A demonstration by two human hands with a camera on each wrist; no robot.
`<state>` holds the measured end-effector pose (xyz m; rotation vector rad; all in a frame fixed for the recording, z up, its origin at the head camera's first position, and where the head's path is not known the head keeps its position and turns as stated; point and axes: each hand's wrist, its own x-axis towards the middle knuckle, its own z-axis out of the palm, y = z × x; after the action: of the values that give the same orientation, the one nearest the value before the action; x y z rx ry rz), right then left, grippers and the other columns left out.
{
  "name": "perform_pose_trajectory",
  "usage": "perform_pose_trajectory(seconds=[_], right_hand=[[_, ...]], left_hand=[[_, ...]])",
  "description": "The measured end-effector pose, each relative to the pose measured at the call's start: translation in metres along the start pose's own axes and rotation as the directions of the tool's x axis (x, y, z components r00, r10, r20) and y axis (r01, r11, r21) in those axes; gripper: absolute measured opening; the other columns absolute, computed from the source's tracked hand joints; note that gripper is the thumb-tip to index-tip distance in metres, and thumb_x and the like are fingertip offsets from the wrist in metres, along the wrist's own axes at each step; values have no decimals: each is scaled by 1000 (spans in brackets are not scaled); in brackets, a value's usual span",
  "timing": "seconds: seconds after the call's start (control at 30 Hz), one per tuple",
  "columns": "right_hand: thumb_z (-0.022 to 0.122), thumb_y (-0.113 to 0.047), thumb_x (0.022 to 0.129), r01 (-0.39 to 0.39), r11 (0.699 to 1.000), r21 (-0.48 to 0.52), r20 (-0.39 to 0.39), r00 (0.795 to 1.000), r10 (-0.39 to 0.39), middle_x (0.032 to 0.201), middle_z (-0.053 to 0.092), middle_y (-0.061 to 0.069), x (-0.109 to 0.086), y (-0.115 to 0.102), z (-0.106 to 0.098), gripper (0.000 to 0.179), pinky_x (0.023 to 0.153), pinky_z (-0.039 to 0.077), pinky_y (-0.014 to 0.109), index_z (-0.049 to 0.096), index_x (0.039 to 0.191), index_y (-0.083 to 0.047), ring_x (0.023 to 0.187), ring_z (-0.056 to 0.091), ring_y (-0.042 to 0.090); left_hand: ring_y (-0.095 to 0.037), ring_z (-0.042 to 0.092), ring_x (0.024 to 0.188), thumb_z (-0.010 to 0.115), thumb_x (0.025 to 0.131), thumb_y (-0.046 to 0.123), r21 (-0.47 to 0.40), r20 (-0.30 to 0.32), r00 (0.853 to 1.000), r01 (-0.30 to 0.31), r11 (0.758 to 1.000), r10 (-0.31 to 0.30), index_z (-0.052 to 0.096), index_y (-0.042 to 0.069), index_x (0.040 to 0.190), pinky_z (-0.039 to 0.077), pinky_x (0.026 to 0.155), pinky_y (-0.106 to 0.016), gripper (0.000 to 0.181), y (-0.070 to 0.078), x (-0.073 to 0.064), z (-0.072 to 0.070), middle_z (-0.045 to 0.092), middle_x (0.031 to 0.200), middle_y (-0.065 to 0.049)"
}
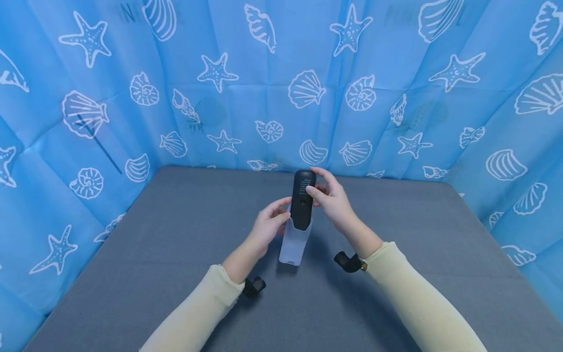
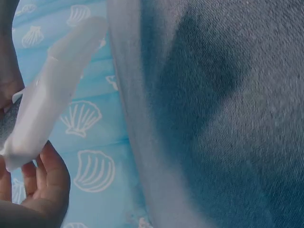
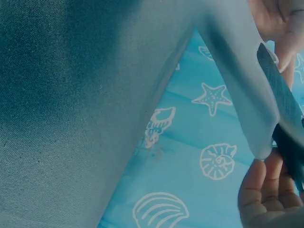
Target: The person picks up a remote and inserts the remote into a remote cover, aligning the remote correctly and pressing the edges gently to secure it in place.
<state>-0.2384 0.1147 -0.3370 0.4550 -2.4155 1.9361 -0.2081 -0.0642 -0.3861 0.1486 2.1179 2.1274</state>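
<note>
A black remote control [image 1: 301, 211], its back with fine print turned to the head camera, sits partly inside a whitish translucent soft cover [image 1: 293, 244]. Its upper part sticks out of the cover. My right hand [image 1: 333, 201] pinches the remote near its top end, thumb on the back. At the cover's mouth, my left hand [image 1: 266, 226] holds the cover's edge between thumb and fingers. In the left wrist view the pale cover [image 2: 50, 90] hides most of the remote. The right wrist view shows the dark remote [image 3: 281, 97] along the cover's open side.
A grey cloth-covered table [image 1: 198, 210] lies under the hands, and the cover is held above it. Blue curtains [image 1: 272, 68] with white shells and starfish stand around the back and sides. Black wrist mounts [image 1: 347, 262] hang under both forearms.
</note>
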Motion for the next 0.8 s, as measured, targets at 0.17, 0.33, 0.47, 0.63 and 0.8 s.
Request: perform_pose_trajectory(seconds=[0.17,0.33,0.47,0.63,0.8], right_hand=[[51,-10,101,62,998,-3,28,998,-62,116,58,28,0,1,1,50,81,48,43,32,148,-6,95,57,23],[51,-11,101,97,995,-9,70,993,-97,117,58,27,0,0,2,51,79,48,36,32,148,-6,98,58,25],[51,-13,102,90,995,-30,110,990,-87,123,56,27,0,-2,3,53,86,48,43,31,150,-8,105,57,32],[52,-15,101,51,991,-121,50,998,-46,116,58,22,-8,2,1,38,85,49,45,47,135,1,101,58,31],[58,-15,98,-2,963,-270,106,994,31,92,61,15,-19,11,-2,20,73,50,40,61,103,4,78,56,22]], left_hand=[[-25,50,109,59,98,14,-27,38,999,34,999,-33,51,7,139,46,90,-43,43,4,2,-3,53,120,-12],[-25,53,106,66,94,20,12,38,999,27,1000,-27,55,6,136,48,88,-41,45,6,5,-6,55,120,-11],[-22,54,95,66,95,20,55,11,1000,7,998,-8,58,5,130,49,78,-34,39,7,6,-4,55,112,-10],[-21,54,93,63,96,18,37,-32,999,-22,999,23,57,2,128,49,74,-31,36,5,4,-3,54,110,-10],[-21,52,93,61,97,17,-2,-59,998,-30,1000,30,55,1,127,47,73,-31,35,10,4,-6,52,110,-9]])
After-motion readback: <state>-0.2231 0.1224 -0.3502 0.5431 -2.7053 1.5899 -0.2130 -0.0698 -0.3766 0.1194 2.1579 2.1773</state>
